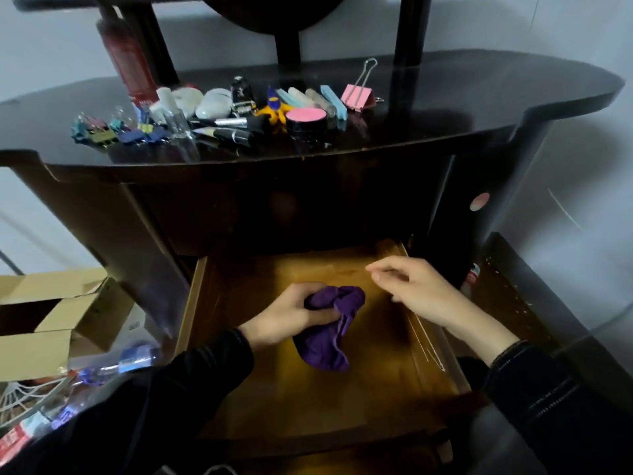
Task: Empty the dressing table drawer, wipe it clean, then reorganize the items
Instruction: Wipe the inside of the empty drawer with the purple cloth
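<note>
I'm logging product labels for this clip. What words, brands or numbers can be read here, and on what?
None can be read.
Red can: print blurred.
Small black bottle: white marking too small.
Plastic bottle: blue label blurred.
Red-and-white pack: illegible.

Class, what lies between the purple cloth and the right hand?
Only bare drawer floor lies between the cloth and the right hand, as the head view shows.

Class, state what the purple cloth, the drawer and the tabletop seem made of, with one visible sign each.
Purple cloth: soft matte fabric; it bunches in the left hand. Drawer: probably wood, amber, slight sheen. Tabletop: dark, glossy, perhaps lacquered wood or glass; it shows reflections.
</note>
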{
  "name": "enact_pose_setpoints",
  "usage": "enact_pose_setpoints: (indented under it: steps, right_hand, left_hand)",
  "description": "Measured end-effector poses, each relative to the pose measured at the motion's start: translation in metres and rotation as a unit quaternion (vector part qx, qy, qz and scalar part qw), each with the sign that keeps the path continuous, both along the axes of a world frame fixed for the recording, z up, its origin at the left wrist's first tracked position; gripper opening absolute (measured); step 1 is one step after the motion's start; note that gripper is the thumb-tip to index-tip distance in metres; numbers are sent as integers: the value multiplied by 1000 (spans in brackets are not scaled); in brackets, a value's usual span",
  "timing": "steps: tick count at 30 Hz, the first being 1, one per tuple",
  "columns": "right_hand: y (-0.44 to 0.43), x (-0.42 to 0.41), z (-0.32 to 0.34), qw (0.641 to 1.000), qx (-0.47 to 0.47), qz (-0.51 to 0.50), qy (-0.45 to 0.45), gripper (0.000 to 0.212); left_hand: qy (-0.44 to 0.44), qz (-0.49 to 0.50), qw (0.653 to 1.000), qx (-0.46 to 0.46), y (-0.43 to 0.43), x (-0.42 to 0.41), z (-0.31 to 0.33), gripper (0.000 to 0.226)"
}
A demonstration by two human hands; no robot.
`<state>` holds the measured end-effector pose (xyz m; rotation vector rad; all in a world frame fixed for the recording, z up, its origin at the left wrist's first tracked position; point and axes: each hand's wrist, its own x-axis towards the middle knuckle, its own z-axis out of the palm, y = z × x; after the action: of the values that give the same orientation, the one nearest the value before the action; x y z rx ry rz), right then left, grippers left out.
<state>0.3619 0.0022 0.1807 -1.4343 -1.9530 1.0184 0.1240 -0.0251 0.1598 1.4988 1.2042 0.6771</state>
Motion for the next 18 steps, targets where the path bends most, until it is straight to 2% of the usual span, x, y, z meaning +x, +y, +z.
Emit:
enact_pose_setpoints:
  steps: [3, 6, 8, 10, 12, 15, 18]
  right_hand:
    - [-5, -36, -4, 974, -153, -31, 163, 49]
    - [1, -69, -22, 897, -336, 11, 289, 72]
    - [0, -86, -34, 843, -417, 104, 323, 68]
    - [-4, -101, -42, 808, -462, 176, 320, 52]
    - [-8, -112, -48, 797, -478, 214, 300, 44]
    - [-9, -122, -57, 808, -477, 207, 278, 48]
    - [-7, -124, -73, 814, -482, 173, 273, 52]
  left_hand:
    - [-60, 25, 998, -7, -12, -18, 15, 30]
    - [-50, 8, 998, 28, -21, -36, 21, 48]
    - [-13, -18, 998, 63, -27, -49, 21, 51]
    - [55, -28, 991, 122, -32, -60, 19, 55]
    - [140, -20, 973, 181, -38, -71, 15, 60]
    - [222, 6, 952, 213, -48, -93, 7, 65]
    - [252, 43, 944, 208, -59, -115, 0, 48]
